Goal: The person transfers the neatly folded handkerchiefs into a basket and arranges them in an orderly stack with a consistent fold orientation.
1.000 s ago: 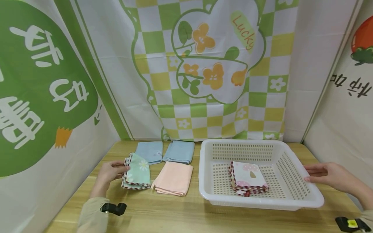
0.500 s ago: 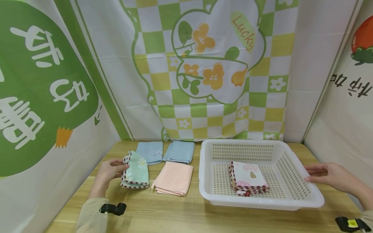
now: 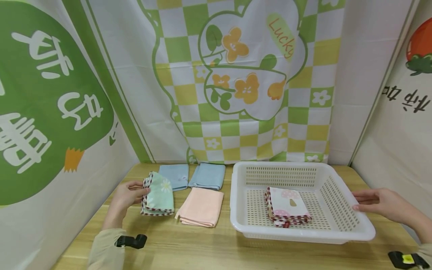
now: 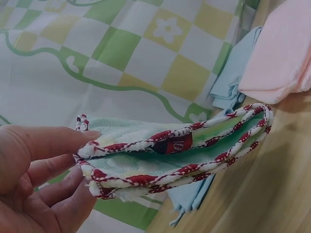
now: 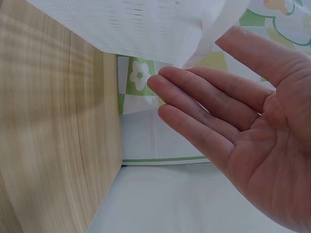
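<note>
In the head view my left hand [image 3: 127, 199] pinches a folded mint-green towel [image 3: 161, 197] with daisies and a red-and-white edge. Thumb and fingers grip its left side; the towel tilts above the table. Seen from the left wrist, its folded layers [image 4: 194, 170] fan apart and a small red label [image 4: 179, 143] shows. My right hand [image 3: 381, 204] is at the right rim of a white plastic basket [image 3: 300, 233]. Its fingers [image 5: 209, 97] are straight, and the thumb touches or nearly touches the rim. Inside the basket lies a folded white-and-pink towel [image 3: 289, 204] with a dark red checked edge.
A folded pink towel [image 3: 201, 207] lies between the green towel and the basket. Two folded blue towels, the left one [image 3: 179, 176] and the right one [image 3: 208, 175], lie behind. A printed cloth [image 3: 253, 138] hangs at the back of the wooden table [image 3: 189, 247].
The left hand has raised the mint-green towel slightly, after a small shift left and back right. The right hand, basket and other towels have stayed put.
</note>
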`<state>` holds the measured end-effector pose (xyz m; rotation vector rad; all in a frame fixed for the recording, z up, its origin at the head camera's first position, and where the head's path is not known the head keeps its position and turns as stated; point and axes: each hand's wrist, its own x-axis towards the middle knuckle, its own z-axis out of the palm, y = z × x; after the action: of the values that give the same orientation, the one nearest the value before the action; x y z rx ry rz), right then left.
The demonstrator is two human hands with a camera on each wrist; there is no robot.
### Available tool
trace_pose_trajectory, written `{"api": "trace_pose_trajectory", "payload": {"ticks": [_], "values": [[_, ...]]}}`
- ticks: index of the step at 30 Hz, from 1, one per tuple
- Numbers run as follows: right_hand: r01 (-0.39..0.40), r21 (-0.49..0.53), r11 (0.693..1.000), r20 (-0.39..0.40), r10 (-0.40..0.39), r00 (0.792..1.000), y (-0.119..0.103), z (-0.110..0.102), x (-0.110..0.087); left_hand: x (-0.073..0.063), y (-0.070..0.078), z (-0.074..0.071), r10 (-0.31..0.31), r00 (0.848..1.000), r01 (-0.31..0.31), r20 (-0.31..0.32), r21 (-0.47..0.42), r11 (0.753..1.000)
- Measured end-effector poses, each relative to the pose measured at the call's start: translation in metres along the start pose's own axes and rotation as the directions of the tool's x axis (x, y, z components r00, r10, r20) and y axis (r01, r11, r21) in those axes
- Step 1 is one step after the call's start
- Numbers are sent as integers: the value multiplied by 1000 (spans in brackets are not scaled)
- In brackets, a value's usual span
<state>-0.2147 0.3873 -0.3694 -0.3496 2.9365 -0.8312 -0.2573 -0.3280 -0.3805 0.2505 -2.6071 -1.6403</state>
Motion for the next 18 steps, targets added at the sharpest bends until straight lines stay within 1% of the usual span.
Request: {"api": "trace_pose_trajectory", "payload": {"ticks": [7, 18], "values": [[0, -15, 1000, -2, 0, 1000, 0, 0, 0, -2, 7, 1, 18, 1000, -18, 0, 25, 1000], [1, -18, 1000, -2, -1, 1000, 0, -1, 0, -3, 17, 5, 48, 999, -48, 5, 33, 998]]}}
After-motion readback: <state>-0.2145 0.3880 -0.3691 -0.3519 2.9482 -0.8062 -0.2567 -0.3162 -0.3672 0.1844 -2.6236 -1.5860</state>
